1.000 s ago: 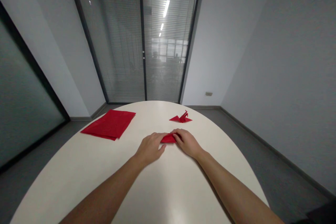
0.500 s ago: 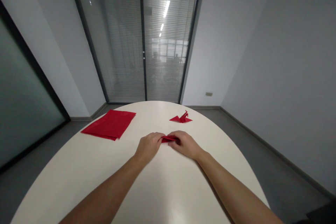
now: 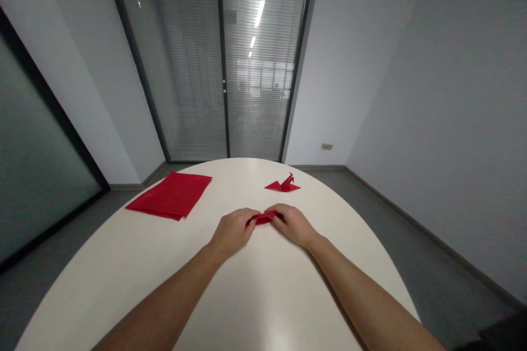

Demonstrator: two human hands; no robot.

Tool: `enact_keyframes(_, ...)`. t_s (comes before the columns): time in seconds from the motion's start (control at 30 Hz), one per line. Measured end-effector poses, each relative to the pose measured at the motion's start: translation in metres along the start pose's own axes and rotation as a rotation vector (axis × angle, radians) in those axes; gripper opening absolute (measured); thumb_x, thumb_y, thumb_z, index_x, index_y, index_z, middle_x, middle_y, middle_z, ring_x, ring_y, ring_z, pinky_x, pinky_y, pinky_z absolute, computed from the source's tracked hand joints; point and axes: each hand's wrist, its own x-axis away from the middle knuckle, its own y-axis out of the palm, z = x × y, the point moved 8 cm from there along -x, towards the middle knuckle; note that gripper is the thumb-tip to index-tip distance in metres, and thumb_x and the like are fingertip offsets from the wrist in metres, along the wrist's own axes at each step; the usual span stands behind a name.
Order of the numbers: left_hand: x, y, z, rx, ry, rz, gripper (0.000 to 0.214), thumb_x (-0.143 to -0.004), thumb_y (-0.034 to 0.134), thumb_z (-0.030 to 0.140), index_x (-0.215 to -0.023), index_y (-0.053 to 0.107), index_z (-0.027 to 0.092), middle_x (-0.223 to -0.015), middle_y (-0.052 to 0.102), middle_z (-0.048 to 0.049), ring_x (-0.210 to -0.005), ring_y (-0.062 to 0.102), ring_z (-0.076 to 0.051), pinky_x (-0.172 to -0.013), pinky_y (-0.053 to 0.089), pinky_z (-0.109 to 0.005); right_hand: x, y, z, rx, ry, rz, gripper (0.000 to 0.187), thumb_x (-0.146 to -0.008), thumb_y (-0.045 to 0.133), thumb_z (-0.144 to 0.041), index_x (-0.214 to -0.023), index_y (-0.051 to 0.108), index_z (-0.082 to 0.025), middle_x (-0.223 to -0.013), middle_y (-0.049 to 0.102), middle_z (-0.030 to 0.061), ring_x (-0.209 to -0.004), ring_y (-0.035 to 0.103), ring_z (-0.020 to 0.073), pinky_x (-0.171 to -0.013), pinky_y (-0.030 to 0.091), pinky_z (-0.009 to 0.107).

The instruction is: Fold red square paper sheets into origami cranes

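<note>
Drawing closer together than a second ago, both hands are now pinching the small folded piece of red paper [image 3: 262,218] rather than pressing it flat. At the middle of the white oval table [image 3: 255,296], the left hand [image 3: 231,230] is gripping the paper's left end with curled fingertips and the right hand [image 3: 293,225] is gripping its right end. Farther back, a folded red paper crane [image 3: 283,184] is sitting on the right and a stack of flat red sheets [image 3: 171,196] is lying on the left.
</note>
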Motion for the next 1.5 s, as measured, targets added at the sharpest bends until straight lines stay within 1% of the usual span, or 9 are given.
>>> enact_keyframes(0.2, 0.001, 0.000, 0.004, -0.013, 0.061, -0.013, 0.033, -0.090, 0.062, 0.022, -0.122, 0.064, 0.025, -0.119, 0.072, -0.0018, -0.107, 0.067, -0.021, -0.091, 0.054, -0.033, 0.000, -0.005, 0.008, -0.018, 0.060, 0.049, 0.021, -0.092, 0.053, -0.019, -0.102, 0.071, -0.022, -0.098, 0.074, 0.0037, -0.088, 0.066, 0.0202, -0.080, 0.049, 0.031)
enact_keyframes(0.33, 0.002, 0.003, 0.003, -0.029, 0.111, -0.016, 0.042, -0.090, 0.061, 0.019, -0.132, 0.059, 0.026, -0.125, 0.070, -0.0024, -0.112, 0.065, -0.021, -0.095, 0.054, -0.034, 0.000, -0.007, 0.011, -0.043, 0.097, 0.070, 0.021, -0.092, 0.052, -0.020, -0.101, 0.071, -0.022, -0.093, 0.074, 0.0036, -0.082, 0.065, 0.0196, -0.076, 0.049, 0.030)
enact_keyframes(0.4, 0.002, 0.003, 0.002, -0.035, 0.114, -0.019, 0.040, -0.092, 0.059, 0.018, -0.131, 0.060, 0.026, -0.124, 0.071, -0.0021, -0.111, 0.066, -0.021, -0.094, 0.054, -0.034, 0.000, -0.008, 0.012, -0.054, 0.115, 0.076, 0.021, -0.091, 0.052, -0.021, -0.100, 0.071, -0.022, -0.091, 0.074, 0.0035, -0.079, 0.065, 0.0193, -0.074, 0.049, 0.030)
enact_keyframes(0.67, -0.001, -0.004, -0.008, 0.005, -0.048, 0.048, 0.022, -0.095, 0.057, 0.020, -0.111, 0.071, 0.025, -0.109, 0.076, -0.0001, -0.098, 0.071, -0.020, -0.085, 0.054, -0.030, 0.001, -0.005, 0.009, -0.101, 0.126, 0.048, 0.019, -0.090, 0.054, -0.022, -0.098, 0.071, -0.021, -0.088, 0.074, 0.0035, -0.076, 0.065, 0.0187, -0.070, 0.049, 0.028)
enact_keyframes(0.87, -0.001, -0.006, -0.023, 0.183, -0.216, 0.095, 0.019, -0.091, 0.059, 0.020, -0.099, 0.075, 0.027, -0.098, 0.078, 0.0019, -0.087, 0.071, -0.018, -0.078, 0.051, -0.028, 0.002, -0.006, 0.004, -0.172, 0.090, 0.048, 0.024, -0.086, 0.069, -0.032, -0.107, 0.070, -0.023, -0.099, 0.075, 0.0044, -0.085, 0.068, 0.0205, -0.077, 0.051, 0.030)
enact_keyframes(1.03, -0.001, -0.002, -0.025, 0.314, -0.218, 0.058, 0.017, -0.091, 0.059, 0.025, -0.097, 0.075, 0.026, -0.094, 0.078, 0.0017, -0.084, 0.070, -0.017, -0.077, 0.049, -0.027, 0.000, -0.011, 0.005, -0.153, 0.079, 0.095, 0.024, -0.088, 0.069, -0.034, -0.110, 0.069, -0.023, -0.105, 0.075, 0.0044, -0.092, 0.068, 0.0207, -0.083, 0.050, 0.031)
enact_keyframes(1.2, -0.002, 0.002, -0.028, 0.390, -0.215, 0.036, 0.020, -0.093, 0.058, 0.033, -0.095, 0.075, 0.023, -0.090, 0.077, -0.0003, -0.080, 0.068, -0.018, -0.076, 0.048, -0.028, 0.000, -0.012, 0.003, -0.105, 0.094, 0.091, 0.016, -0.090, 0.065, -0.036, -0.091, 0.069, -0.020, -0.082, 0.073, 0.0017, -0.071, 0.062, 0.0174, -0.068, 0.044, 0.028)
enact_keyframes(1.37, -0.004, 0.012, -0.033, 0.478, -0.236, -0.022, 0.020, -0.092, 0.059, 0.033, -0.094, 0.075, 0.021, -0.091, 0.077, -0.0015, -0.082, 0.069, -0.019, -0.078, 0.049, -0.029, -0.001, -0.010, 0.004, -0.054, 0.130, 0.078, 0.035, -0.098, 0.053, -0.044, -0.074, 0.059, -0.019, -0.064, 0.063, -0.0014, -0.059, 0.053, 0.0142, -0.058, 0.035, 0.027)
enact_keyframes(1.5, -0.006, 0.013, -0.030, 0.277, -0.193, -0.022, 0.022, -0.091, 0.060, 0.034, -0.098, 0.077, 0.021, -0.091, 0.077, -0.0054, -0.086, 0.067, -0.023, -0.090, 0.048, -0.037, -0.001, -0.003, 0.009, 0.046, 0.155, 0.022, 0.041, -0.101, 0.046, -0.046, -0.072, 0.058, -0.020, -0.064, 0.061, -0.0005, -0.059, 0.052, 0.0147, -0.058, 0.033, 0.028)
